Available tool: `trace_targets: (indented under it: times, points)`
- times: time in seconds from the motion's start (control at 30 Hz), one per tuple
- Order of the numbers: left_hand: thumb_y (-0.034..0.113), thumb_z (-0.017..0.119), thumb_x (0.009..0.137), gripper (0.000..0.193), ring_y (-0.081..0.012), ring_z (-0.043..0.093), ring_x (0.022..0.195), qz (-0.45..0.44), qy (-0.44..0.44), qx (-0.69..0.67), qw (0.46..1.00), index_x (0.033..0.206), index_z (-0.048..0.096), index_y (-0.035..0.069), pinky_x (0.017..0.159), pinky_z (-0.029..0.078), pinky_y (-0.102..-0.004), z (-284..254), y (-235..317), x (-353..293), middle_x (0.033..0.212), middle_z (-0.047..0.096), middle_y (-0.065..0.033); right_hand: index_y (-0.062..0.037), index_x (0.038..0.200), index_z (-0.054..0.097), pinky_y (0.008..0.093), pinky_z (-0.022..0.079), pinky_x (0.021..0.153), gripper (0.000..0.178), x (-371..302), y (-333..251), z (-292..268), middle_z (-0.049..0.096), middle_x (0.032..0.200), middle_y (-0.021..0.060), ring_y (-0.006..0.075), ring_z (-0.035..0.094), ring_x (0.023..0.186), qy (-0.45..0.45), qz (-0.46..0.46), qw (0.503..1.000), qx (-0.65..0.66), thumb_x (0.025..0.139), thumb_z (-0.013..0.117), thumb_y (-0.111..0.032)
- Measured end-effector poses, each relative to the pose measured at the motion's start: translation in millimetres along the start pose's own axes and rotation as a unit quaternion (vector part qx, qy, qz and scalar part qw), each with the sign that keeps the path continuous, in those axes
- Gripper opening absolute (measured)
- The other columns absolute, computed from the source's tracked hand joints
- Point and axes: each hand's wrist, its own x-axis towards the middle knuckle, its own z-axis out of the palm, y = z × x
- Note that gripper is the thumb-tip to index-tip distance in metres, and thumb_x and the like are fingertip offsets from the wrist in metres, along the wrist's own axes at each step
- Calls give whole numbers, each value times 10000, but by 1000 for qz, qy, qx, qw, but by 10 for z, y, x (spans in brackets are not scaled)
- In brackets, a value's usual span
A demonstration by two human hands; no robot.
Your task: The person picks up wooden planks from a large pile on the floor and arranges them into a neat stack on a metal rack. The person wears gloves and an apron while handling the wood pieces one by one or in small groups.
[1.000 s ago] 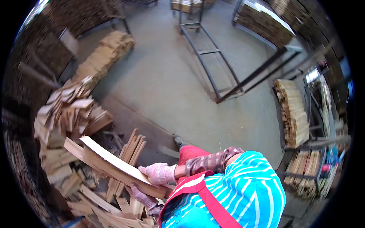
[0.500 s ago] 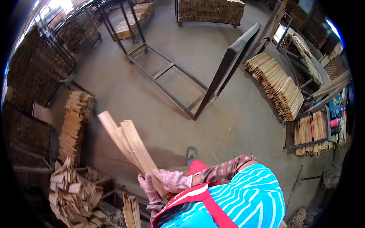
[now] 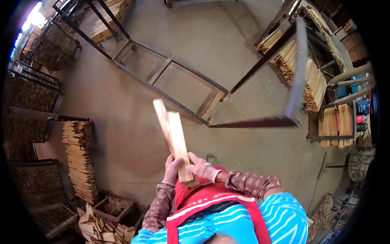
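Observation:
A small bundle of pale wooden slats (image 3: 178, 136) is held in front of my red apron, its long ends pointing away from me. My left hand (image 3: 172, 170), in a pinkish knit glove, is closed on the bundle's left side near the lower end. From the right, my right hand (image 3: 203, 167), in a matching glove, grips the same slats, with its thumb along their edge. One slat sticks out farther than the others at the upper left. Fingers under the wood are hidden.
Ahead stands a metal frame cart (image 3: 166, 65) with tall uprights. Stacked slats (image 3: 79, 154) rise at left, above a heap of loose wood pieces (image 3: 103, 227). More stacked slats (image 3: 313, 85) lie at right, near a rack of slats (image 3: 335, 122) and a fan (image 3: 360, 164).
My view and body have turned left. The slats now point more straight ahead, and my right hand has shifted to their right edge, farther from my left hand.

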Motion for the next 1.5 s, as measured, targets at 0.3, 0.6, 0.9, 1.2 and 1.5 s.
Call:
trace_targets:
  times: [0.3,0.6,0.9,1.2,1.5]
  points:
    - [10,669,826,739,-252,583,1219,-23,-179,54,982,1499,365,-24,1038,498,-365,248,838,1970,1364,567,-154,48,1557,149,453,504,1028,1166,1462,-305,-340,537,1395,324,441,591,1246,241,181,953,10,750,804,-481]
    - [214,829,684,1079,-316,598,1258,-3,-214,325,921,1589,264,49,1058,490,-395,650,29,4083,1421,559,-244,16,1567,136,466,550,913,1035,2843,558,-1082,642,1218,325,467,646,1115,376,258,880,135,742,724,-198]
    - [72,701,799,775,-246,588,1189,-154,-337,243,896,1498,378,-9,1010,492,-332,1258,-1267,5476,1321,589,-170,-59,1594,188,483,504,992,995,3780,2397,-1416,544,1382,304,449,582,1220,497,293,815,50,772,730,-208]
    - [197,682,824,677,-422,532,1310,68,-155,514,841,1464,478,115,1092,444,-456,1002,-1893,5528,1371,570,-266,-71,1433,485,502,517,955,616,3355,2761,-510,635,1259,277,434,623,1165,367,270,889,40,856,644,-216]
    - [231,638,854,450,-461,609,1169,-35,-253,610,750,1266,604,53,995,506,-520,555,-1310,4418,1201,658,-263,3,1275,628,470,510,981,443,1715,2404,72,670,1225,250,426,628,1151,208,208,947,-129,906,571,-236]
